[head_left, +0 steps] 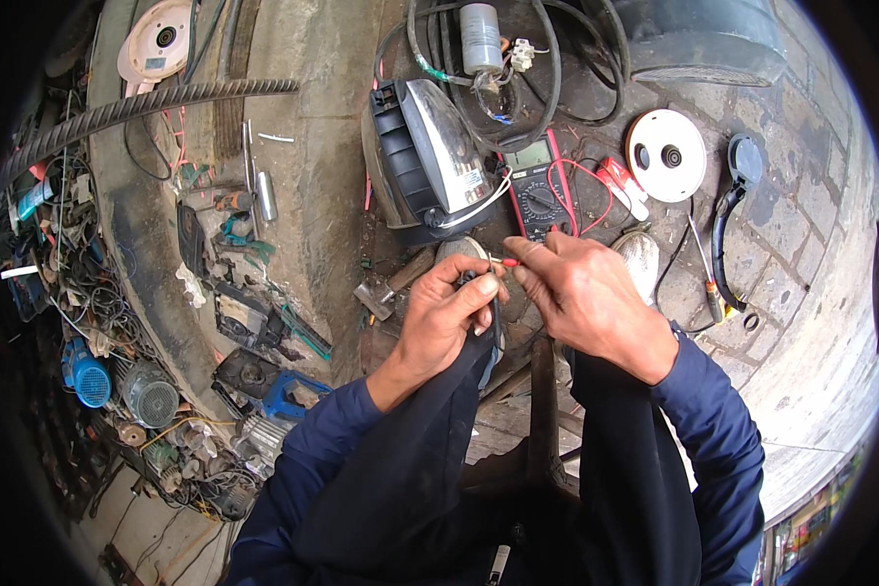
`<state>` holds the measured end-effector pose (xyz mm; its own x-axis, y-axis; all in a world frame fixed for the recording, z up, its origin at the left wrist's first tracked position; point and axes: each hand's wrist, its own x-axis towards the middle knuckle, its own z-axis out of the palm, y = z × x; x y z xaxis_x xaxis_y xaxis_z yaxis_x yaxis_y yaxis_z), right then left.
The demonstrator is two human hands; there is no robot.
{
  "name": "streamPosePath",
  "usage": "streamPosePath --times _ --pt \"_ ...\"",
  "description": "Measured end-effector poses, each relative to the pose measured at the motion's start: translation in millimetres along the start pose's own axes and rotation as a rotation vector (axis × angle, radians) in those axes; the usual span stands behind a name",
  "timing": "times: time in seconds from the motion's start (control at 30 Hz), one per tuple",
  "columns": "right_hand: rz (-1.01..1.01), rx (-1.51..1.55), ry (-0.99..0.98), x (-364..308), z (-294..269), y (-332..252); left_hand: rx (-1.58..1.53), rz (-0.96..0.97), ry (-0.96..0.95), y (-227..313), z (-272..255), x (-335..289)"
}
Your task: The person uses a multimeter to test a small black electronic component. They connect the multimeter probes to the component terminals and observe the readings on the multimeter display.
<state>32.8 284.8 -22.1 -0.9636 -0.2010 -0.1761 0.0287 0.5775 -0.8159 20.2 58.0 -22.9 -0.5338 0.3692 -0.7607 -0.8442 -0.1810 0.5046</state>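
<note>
Over my knees, my left hand [444,314] is closed on a thin black cable [495,317], whose end sticks out between thumb and forefinger. My right hand [596,298] pinches a red test probe [510,262] against that cable end. Whether the probe's metal tip touches bare wire is too small to tell. Beyond my hands lies a red-edged multimeter [539,198] with a dial and a grey screen, its red lead [610,200] looping to the right. To its left stands a black and silver appliance housing [425,161], with white wires coming out of its side.
A hammer [393,285] lies by my left shoe. On the right are a white round disc [667,154], a screwdriver [710,278] and a black curved handle [723,220]. Coiled cable and a grey cylinder [481,41] lie at the back. Scrap motors [149,393] are heaped left.
</note>
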Motion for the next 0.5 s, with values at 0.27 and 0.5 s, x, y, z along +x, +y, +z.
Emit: streamPosePath --times 0.27,0.5 --pt "-0.034 0.036 -0.035 -1.5 2.5 -3.8 0.011 -0.016 -0.005 0.3 -4.4 -1.7" --pt "-0.011 0.014 -0.043 -3.0 5.3 -3.8 0.037 -0.014 -0.003 0.3 -4.3 -1.2"
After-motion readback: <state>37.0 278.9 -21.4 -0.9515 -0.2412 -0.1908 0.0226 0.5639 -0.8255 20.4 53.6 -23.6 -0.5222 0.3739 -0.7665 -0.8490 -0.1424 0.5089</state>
